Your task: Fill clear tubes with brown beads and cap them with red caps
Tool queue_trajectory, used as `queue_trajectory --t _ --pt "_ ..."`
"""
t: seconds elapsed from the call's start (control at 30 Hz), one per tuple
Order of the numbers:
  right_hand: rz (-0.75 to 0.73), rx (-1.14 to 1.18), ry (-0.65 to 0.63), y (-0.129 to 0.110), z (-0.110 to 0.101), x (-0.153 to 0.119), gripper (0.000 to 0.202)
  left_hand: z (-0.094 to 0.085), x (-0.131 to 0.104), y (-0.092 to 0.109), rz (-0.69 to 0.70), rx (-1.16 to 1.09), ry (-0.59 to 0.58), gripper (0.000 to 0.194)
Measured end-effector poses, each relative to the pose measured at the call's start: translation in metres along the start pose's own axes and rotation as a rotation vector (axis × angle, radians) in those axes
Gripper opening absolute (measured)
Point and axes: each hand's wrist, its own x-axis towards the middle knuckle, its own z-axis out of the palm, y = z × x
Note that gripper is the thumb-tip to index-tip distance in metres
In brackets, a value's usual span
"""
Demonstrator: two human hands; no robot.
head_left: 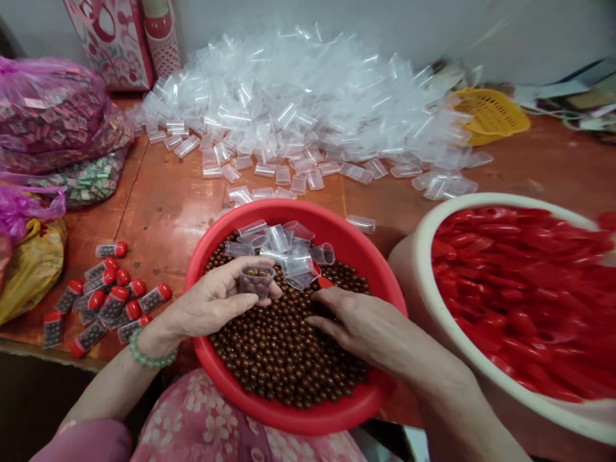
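Observation:
My left hand is closed round a small clear plastic container, held upright over the red basin, with some brown balls inside it. My right hand is low in the basin, fingers curled by the brown balls; its fingertips are partly hidden. A small red plastic piece shows right at its fingers, and I cannot make out whether it is gripped. Several clear containers without caps lie on the balls at the basin's far side.
Filled, red-capped containers lie left of the basin. Behind is a large heap of clear containers. A white tub of red caps stands on the right, with a yellow basket beyond. Plastic bags sit at left.

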Motion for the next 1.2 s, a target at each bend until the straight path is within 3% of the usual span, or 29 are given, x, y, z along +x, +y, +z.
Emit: queue_trajectory --t 0.13,0.37,0.5,0.6,0.67,0.83,0.97,1.07,1.2 --pt "-0.03 0.039 -0.017 -0.013 0.006 0.002 0.015 0.002 0.004 -0.002 0.009 0.051 0.089 0.041" --pt "-0.11 0.083 0.075 -0.014 0.002 0.008 0.019 0.003 0.005 -0.004 0.006 0.046 0.098 0.038" --pt "-0.214 0.328 0.313 -0.016 -0.013 0.015 0.018 0.003 0.005 -0.006 -0.02 0.045 0.097 0.033" --pt "-0.253 0.518 0.549 -0.03 -0.025 0.025 0.018 0.002 0.006 -0.007 -0.012 0.052 0.105 0.033" --pt "-0.27 0.558 0.617 -0.042 -0.031 0.034 0.018 0.002 0.007 -0.008 0.003 0.084 0.1 0.032" --pt "-0.407 0.479 0.586 -0.06 -0.029 0.049 0.022 -0.001 0.007 -0.009 0.059 0.145 0.099 0.036" --pt "-0.427 0.397 0.584 -0.059 -0.023 0.05 0.026 -0.003 0.007 -0.01 0.064 0.119 0.093 0.035" --pt "-0.438 0.352 0.651 -0.059 -0.019 0.05 0.032 -0.004 0.008 -0.011 0.098 0.217 0.11 0.035" --pt "-0.527 0.28 0.658 -0.06 -0.011 0.052 0.045 -0.004 0.008 -0.01 0.154 0.21 0.102 0.035"
